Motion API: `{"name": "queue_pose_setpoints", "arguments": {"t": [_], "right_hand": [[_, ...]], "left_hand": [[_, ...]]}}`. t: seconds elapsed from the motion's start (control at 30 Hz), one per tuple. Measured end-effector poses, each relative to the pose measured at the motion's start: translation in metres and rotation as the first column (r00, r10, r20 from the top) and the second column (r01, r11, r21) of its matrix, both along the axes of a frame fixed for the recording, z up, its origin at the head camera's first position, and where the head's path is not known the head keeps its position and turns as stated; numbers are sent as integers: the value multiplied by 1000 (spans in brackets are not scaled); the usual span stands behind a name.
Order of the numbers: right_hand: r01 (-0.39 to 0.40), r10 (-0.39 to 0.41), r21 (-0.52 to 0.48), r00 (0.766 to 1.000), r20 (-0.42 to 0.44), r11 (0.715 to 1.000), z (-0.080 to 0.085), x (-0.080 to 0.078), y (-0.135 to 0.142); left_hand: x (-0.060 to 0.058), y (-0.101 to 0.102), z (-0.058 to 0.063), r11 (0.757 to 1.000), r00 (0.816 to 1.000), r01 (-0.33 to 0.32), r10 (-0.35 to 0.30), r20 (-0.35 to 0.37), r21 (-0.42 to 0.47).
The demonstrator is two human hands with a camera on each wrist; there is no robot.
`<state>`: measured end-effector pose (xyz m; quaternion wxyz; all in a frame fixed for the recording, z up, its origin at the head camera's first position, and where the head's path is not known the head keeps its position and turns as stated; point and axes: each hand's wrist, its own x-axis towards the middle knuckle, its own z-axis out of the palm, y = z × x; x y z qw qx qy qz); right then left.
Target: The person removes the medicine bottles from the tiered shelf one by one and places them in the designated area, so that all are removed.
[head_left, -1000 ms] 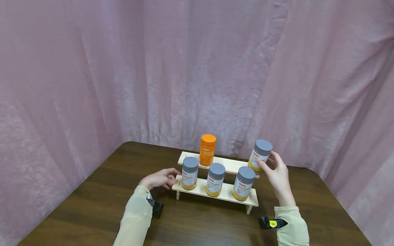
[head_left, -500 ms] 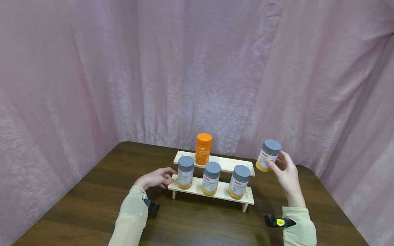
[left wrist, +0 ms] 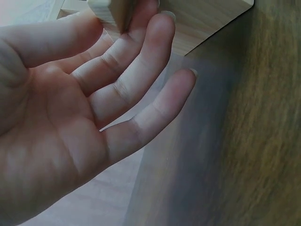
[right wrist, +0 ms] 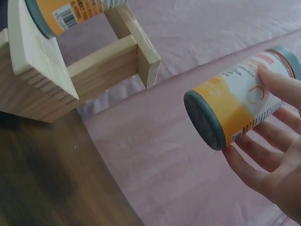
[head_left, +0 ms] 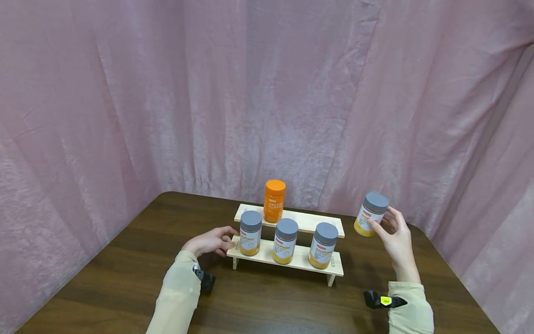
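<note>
My right hand [head_left: 398,241] holds a grey-lidded jar [head_left: 371,214] with a white and yellow label, raised to the right of a two-tier wooden shelf [head_left: 310,221]. In the right wrist view the jar [right wrist: 235,96] lies between thumb and fingers, its dark base turned toward the shelf. My left hand [head_left: 210,241] grips the left end of the lower tier; in the left wrist view thumb and forefinger pinch the board [left wrist: 113,12], the other fingers [left wrist: 141,70] half bent beside it. Three matching jars, left [head_left: 250,233], middle [head_left: 285,241] and right [head_left: 323,246], stand on that tier.
An orange bottle [head_left: 274,202] stands toward the left on the upper tier. Beneath the shelf is a dark wooden table [head_left: 267,306], its right edge running past my right forearm. A pink curtain [head_left: 292,93] hangs behind.
My right hand has lifted the jar off the right end of the upper tier and carried it to the right. The left hand stays on the shelf; the view shifted slightly.
</note>
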<state>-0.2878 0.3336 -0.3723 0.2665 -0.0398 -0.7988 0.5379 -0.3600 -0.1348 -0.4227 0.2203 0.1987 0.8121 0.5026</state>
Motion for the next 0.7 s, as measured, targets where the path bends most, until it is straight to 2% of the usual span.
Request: {"name": "queue_pose_setpoints", "arguments": {"t": [0.2, 0.47, 0.7], "right_hand": [[-28, 27, 28, 999, 34, 999, -5, -1, 5], [-164, 156, 99, 984, 90, 981, -14, -2, 11], [-184, 156, 155, 972, 174, 971, -19, -4, 14]], "left_hand": [[-1, 1, 0, 1000, 1000, -7, 7, 1, 1], [2, 2, 1, 996, 999, -52, 53, 12, -66], [3, 1, 1, 996, 998, -58, 60, 19, -70]]}}
